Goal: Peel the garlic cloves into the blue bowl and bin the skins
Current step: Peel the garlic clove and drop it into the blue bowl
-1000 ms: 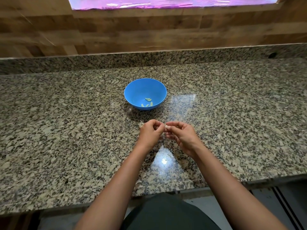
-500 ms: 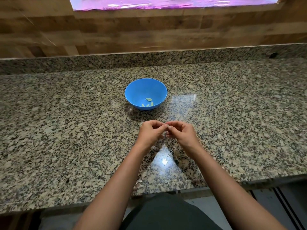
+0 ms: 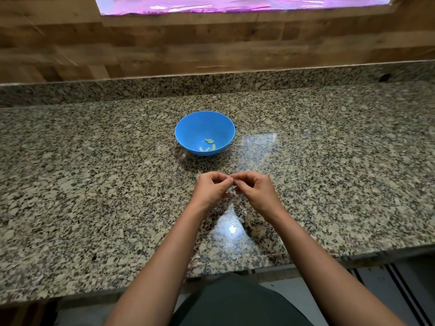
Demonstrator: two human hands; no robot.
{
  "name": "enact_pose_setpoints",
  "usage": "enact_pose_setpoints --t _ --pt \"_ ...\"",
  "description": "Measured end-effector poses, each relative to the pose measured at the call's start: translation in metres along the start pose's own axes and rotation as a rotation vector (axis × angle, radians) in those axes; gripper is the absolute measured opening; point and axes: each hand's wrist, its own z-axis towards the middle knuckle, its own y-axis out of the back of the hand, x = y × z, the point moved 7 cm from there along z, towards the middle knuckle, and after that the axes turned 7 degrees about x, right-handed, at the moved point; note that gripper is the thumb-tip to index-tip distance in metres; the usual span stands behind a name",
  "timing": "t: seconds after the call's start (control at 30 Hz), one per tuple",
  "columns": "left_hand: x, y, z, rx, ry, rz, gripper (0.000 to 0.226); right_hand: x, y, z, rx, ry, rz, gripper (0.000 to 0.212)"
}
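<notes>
Both hands meet over the granite counter [image 3: 94, 184], nearer the person than the blue bowl [image 3: 188, 128]. Left hand [image 3: 210, 188] has its fingers curled in, tips pinched against the right hand's. Right hand [image 3: 256, 191] is curled the same way, thumb and forefinger pinching. Between the fingertips sits a small pale bit, the garlic clove [image 3: 231, 188] — mostly hidden by the fingers, can't tell how much skin is on it. Both hands hold it, raised a little off the counter.

The blue bowl stands upright on the counter beyond the hands, apart from them. A few peeled cloves [image 3: 208, 144] lie at its bottom, yellowish, toward the near right side.

Thin skin scraps [image 3: 240, 218] lie on the counter under and near the wrists, one more near the front edge — small, hard to count. Wooden wall [image 3: 164, 50] behind the counter, window [image 3: 235, 3] lit pink-purple at top.
</notes>
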Motion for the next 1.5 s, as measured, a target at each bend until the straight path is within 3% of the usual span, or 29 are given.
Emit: enact_pose_setpoints --t 0.37,0.6,0.83,1.0,1.2,1.3,1.5 --pt "0.005 0.002 0.002 0.028 0.03 -0.125 0.011 0.006 0.0 -0.002 0.062 -0.003 0.158 0.013" --pt "0.005 -0.002 0.004 0.035 0.045 -0.114 0.011 -0.003 -0.003 -0.001 0.081 -0.086 0.375 0.011" --pt "0.001 -0.002 0.004 -0.008 0.023 -0.048 0.011 -0.009 -0.003 -0.004 -0.015 -0.186 0.743 0.009" --pt "0.003 0.008 0.004 -0.052 0.003 0.046 0.016 -0.011 0.001 -0.004 -0.022 -0.209 0.765 0.01" --pt "-0.006 0.008 0.006 -0.112 -0.074 0.366 0.022 -0.007 -0.006 -0.004 0.041 -0.221 0.771 0.015" --pt "-0.006 0.004 0.005 -0.062 -0.066 0.261 0.006 -0.006 -0.008 -0.005 0.051 -0.222 0.785 0.014" --pt "-0.001 0.0 0.007 0.017 -0.04 -0.014 0.003 -0.006 -0.004 -0.003 0.025 -0.187 0.767 0.009"
